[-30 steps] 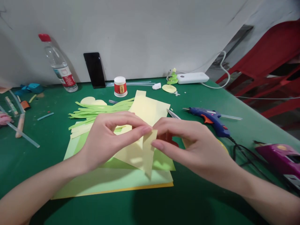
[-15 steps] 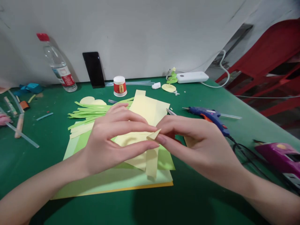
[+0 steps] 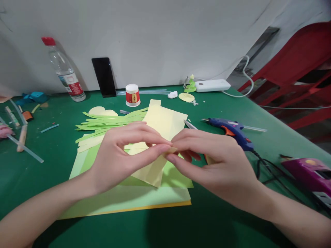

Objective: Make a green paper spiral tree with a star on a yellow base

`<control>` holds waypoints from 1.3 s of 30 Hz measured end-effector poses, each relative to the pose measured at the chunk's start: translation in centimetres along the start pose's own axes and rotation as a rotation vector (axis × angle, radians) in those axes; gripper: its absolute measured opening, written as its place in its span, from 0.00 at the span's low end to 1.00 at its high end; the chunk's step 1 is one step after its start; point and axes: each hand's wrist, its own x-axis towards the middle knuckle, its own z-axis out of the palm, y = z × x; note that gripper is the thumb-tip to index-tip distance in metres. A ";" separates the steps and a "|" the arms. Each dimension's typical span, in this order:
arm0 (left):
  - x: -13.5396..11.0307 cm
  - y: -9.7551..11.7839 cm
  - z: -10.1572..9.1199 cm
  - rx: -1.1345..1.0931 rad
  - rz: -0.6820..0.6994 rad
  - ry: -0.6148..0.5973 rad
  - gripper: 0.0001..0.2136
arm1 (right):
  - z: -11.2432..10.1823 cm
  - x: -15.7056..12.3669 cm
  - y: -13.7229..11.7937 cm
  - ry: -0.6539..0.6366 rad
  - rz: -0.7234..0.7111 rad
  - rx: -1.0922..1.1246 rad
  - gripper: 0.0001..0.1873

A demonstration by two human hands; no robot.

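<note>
Between my two hands is a pale yellow paper strip (image 3: 172, 150), folded small and mostly covered by fingers. My left hand (image 3: 126, 151) pinches its left side between thumb and index finger. On the other side my right hand (image 3: 212, 155) is closed on it, thumb below and fingers above. Under them lie pale yellow paper (image 3: 165, 120) and a stack of light green sheets (image 3: 124, 198) with an orange sheet at the bottom edge. Green paper strips (image 3: 103, 123) lie beyond my left hand. The tip of scissors (image 3: 190, 124) shows behind my right hand.
A blue glue gun (image 3: 230, 129) with its cord lies at right, near a magenta power strip (image 3: 307, 172). Along the wall stand a water bottle (image 3: 67, 77), a phone (image 3: 104, 77), a paper cup (image 3: 132, 95) and a small paper tree (image 3: 190, 85).
The strip's long end, which hung down below my fingers, no longer shows there. My fingers have closed further over the folded part, and the right thumb has shifted slightly down and left.
</note>
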 end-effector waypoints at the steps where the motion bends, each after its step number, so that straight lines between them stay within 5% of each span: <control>1: 0.0 0.0 0.0 -0.015 -0.017 -0.008 0.05 | 0.1 0.0 0.0 0.011 -0.014 -0.012 0.06; 29: 0.0 0.5 -0.1 0.011 -0.204 -0.089 0.04 | -1.0 0.0 -0.5 0.006 0.020 -0.150 0.06; 39: 0.4 0.7 0.2 0.112 -0.056 -0.100 0.06 | -1.5 0.1 -0.4 -0.014 0.041 -0.156 0.07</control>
